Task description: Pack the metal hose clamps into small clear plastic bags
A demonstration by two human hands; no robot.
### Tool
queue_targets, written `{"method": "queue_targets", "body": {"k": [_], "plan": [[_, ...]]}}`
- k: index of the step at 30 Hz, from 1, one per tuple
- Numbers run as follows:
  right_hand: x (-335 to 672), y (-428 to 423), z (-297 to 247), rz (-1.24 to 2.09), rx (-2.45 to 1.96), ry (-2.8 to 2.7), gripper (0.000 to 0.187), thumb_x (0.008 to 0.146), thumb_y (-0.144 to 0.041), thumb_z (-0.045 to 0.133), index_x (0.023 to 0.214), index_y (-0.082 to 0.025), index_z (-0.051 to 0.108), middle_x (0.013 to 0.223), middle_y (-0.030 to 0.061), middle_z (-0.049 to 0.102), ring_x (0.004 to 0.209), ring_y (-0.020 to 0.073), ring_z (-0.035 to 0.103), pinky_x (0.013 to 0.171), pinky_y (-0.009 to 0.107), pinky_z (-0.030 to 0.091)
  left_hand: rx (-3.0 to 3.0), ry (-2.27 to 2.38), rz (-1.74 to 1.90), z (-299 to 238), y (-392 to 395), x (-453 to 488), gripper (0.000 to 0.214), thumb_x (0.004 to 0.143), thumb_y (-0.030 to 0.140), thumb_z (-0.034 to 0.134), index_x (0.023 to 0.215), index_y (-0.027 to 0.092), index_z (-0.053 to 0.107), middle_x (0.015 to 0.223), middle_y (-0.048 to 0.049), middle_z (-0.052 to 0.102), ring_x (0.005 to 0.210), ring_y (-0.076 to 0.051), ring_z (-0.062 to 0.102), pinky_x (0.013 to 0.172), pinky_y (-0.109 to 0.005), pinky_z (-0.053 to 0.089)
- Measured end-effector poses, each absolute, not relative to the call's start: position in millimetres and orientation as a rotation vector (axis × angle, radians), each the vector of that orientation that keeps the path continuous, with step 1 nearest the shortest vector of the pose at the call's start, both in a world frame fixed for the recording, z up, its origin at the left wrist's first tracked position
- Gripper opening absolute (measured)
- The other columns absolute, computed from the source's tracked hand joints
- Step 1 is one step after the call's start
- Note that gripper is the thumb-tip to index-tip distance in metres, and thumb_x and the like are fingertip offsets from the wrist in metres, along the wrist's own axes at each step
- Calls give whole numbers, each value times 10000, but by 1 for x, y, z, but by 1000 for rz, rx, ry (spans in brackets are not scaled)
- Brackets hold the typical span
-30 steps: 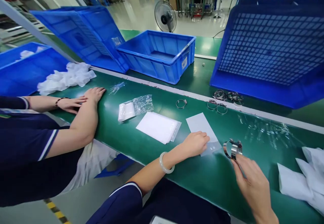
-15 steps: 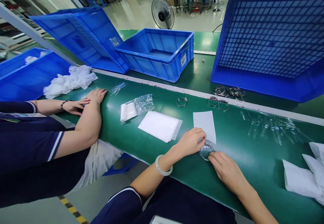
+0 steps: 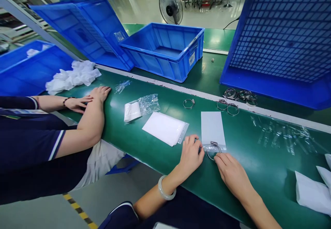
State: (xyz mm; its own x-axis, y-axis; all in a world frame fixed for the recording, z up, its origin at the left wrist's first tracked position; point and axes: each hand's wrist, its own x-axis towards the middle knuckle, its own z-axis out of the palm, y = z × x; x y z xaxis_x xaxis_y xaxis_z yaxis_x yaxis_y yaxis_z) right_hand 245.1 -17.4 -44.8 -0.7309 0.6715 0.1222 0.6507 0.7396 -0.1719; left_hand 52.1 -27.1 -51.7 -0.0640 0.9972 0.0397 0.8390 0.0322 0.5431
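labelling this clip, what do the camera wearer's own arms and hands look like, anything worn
Both hands are bare, no gloves. The left hand has a pale, smooth bangle at the wrist and a dark navy short sleeve with a thin white edge. The right hand and forearm show nothing worn.

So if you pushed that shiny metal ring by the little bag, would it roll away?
Probably not. The metal ring lies flat on the green table, so it would likely slide. Stood on edge it might roll, though its screw lump would stop it soon. It looks thin, so probably light but stiff.
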Motion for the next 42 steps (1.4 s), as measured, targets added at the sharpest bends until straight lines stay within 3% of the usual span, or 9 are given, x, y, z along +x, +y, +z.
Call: {"method": "queue_targets", "body": {"k": [5,12,15,21,27,34,42], "plan": [[248,-20,-52,205,-1097,-2783,220,879,-46,464,1023,-149,595,1053,89,630,892,217,583,772,368,533,2130,1774,562,-44,-8,47,165,875,206,516,1037,175,524,1162,-106,512,1055,-253,481,890,-402,471],[253,-21,-56,201,-1061,-2773,234,886,-59,452,1055,-144,589,1071,104,621,901,223,593,772,371,544,2567,1390,58,-33,33,49,133,902,153,439,857,163,564,917,-83,590,838,-218,549,655,-328,465],[253,-18,-55,204,-1053,-2774,228,892,-68,442,1039,-152,595,1055,102,625,874,222,599,748,367,546,2527,1429,143,-27,38,49,111,900,176,453,889,170,562,929,-63,597,844,-201,551,630,-305,457],[246,-11,-50,239,-1077,-2725,206,893,-72,454,1018,-161,593,986,78,632,835,211,597,720,352,537,2477,1406,428,-27,31,47,130,902,177,436,880,174,564,977,-62,596,858,-198,517,746,-319,476],[240,-11,-56,185,-1155,-2675,182,905,-93,454,1022,-153,580,994,85,624,842,220,594,731,366,524,2029,1706,798,-47,7,45,222,854,220,539,1066,166,502,1133,-106,524,1031,-248,476,902,-409,471],[237,-10,-55,197,-1166,-2684,178,909,-102,454,1030,-161,571,994,81,621,840,220,586,751,373,516,1809,1899,730,-55,-10,52,47,852,220,532,859,174,538,1204,-111,477,1135,-290,422,919,-471,436],[222,2,-45,197,-1302,-2618,137,940,-179,435,942,-189,572,924,71,626,798,225,589,723,385,516,1747,1732,771,-51,-10,56,81,849,163,491,799,174,553,1148,-91,518,1101,-259,434,919,-443,430]]}}
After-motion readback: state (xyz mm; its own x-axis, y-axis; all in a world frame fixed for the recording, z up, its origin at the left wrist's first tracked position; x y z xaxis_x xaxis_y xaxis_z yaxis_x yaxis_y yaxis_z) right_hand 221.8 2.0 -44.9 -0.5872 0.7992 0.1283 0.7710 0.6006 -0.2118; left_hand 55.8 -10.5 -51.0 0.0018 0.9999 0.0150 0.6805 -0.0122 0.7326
